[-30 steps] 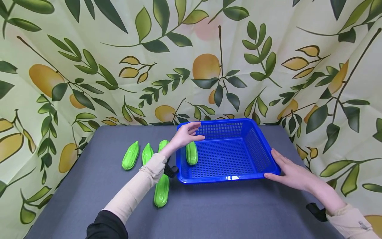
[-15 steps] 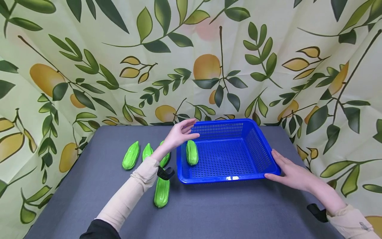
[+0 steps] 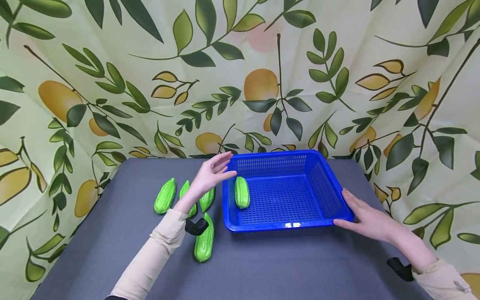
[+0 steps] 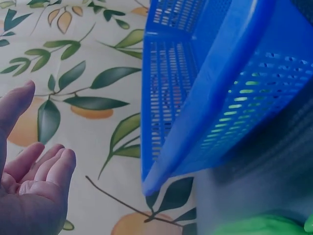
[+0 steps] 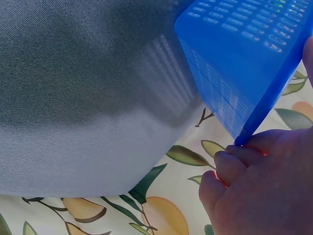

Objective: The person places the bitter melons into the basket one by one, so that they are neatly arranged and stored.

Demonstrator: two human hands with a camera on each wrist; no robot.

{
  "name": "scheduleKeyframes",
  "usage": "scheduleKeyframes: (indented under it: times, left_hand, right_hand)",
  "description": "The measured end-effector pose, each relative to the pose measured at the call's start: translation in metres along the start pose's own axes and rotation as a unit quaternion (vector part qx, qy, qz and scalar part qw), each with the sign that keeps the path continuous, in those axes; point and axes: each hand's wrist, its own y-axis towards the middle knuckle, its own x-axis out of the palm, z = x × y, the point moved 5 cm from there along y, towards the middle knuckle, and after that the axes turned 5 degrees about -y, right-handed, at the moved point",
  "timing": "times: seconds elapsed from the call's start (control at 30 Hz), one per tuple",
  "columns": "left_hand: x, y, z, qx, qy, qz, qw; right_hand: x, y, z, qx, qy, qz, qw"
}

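Where left hand (image 3: 208, 175) is hovering: empty, beside basket (image 3: 285, 227).
Right hand (image 3: 369, 218): spanning basket corner.
Gourds (image 3: 203, 246): seeming light, slippery; grip mid-body.

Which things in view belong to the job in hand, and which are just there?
Likely the job:
basket
one gourd inside it
four gourds beside it
left hand
right hand, touching the basket

Just there:
table
patterned backdrop
black wrist straps
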Motion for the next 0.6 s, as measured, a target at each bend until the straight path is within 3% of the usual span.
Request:
scheduleKeyframes:
  times: [0.3, 0.6]
  left_hand:
    - [-0.012, -0.012, -0.003, 0.003, 0.008, 0.016, 0.9998]
    - [-0.031, -0.030, -0.004, -0.004, 0.049, 0.043, 0.9979]
  right_hand:
    - [0.002, 0.000, 0.000, 0.000, 0.001, -0.001, 1.0000]
    - [0.001, 0.000, 0.000, 0.003, 0.001, -0.002, 1.0000]
